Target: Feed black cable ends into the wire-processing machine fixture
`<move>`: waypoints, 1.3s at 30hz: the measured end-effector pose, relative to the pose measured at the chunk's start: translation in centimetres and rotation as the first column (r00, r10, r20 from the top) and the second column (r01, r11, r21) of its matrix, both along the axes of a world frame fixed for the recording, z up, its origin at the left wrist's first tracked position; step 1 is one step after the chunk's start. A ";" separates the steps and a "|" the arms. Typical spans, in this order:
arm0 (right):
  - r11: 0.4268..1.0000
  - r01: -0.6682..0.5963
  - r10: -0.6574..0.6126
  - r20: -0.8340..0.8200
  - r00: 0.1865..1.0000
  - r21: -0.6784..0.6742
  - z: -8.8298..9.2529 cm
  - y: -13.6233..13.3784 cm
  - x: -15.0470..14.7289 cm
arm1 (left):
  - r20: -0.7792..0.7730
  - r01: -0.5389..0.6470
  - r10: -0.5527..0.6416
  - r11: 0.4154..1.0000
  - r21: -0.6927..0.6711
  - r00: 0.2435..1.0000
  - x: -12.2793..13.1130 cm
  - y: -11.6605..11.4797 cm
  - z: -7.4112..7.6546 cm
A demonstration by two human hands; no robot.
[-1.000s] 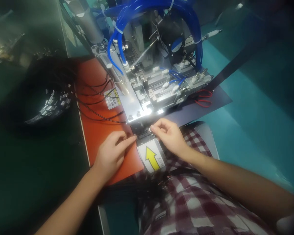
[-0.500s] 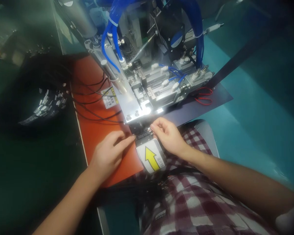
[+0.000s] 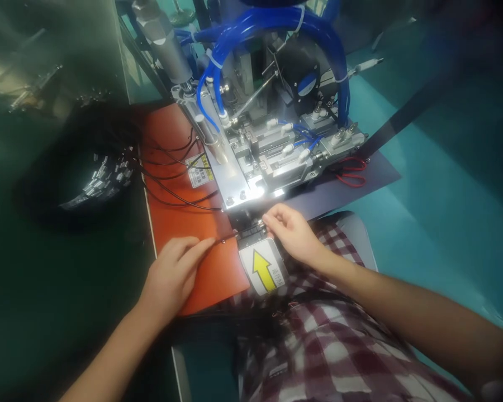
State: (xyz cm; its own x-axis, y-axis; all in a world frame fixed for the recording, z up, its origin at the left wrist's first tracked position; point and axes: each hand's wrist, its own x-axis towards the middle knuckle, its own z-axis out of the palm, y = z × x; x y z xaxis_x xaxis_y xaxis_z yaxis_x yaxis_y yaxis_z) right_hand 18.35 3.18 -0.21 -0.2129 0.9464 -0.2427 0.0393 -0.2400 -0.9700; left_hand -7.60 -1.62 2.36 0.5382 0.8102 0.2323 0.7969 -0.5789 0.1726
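Note:
My left hand (image 3: 176,272) is over the orange board, its fingers pinched together. A thin dark rod-like piece (image 3: 227,239) runs from its fingertips toward the small black fixture (image 3: 251,231); I cannot make out its exact kind. At the fixture's right end, my right hand (image 3: 291,229) has thumb and forefinger closed on a small shiny piece (image 3: 261,223), mostly hidden by the fingers. Just in front of the fixture is a white plate with a yellow arrow (image 3: 262,271). Directly behind rises a metal pneumatic machine (image 3: 238,181).
Blue air hoses (image 3: 276,19) arch over the machine. Black cables (image 3: 180,204) cross the orange board (image 3: 205,279). To the left, a dark bowl (image 3: 46,184) holds many small shiny metal parts (image 3: 103,181). A red wire loop (image 3: 352,177) lies at the machine's right.
My left hand has drawn back leftward from the fixture, and the thin dark piece now shows beyond its fingertips. My right hand stays at the fixture. The view has shifted slightly.

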 end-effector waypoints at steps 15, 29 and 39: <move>0.995 -0.037 0.032 -0.060 0.998 -0.093 -0.3 0.5 0.9 | -0.021 0.126 -0.125 0.990 0.067 0.992 -0.3 0.5 -0.3; 0.998 -0.066 0.066 0.016 0.998 -0.022 0.0 0.3 0.4 | 0.055 0.099 -0.098 0.995 -0.015 0.994 -0.7 0.3 -0.9; 0.988 -0.107 0.111 0.028 0.993 -0.112 -0.1 0.6 1.2 | 0.070 0.118 -0.118 0.993 -0.009 0.991 -0.3 0.5 -0.5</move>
State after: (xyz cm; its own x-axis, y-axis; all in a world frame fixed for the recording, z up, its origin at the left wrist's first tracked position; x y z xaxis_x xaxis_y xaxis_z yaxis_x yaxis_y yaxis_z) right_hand 19.56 3.78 -0.27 -0.3029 0.8850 -0.3535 0.1037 -0.3381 -0.9354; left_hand -7.92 -1.11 1.87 0.6132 0.7451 0.2624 0.7091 -0.6656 0.2329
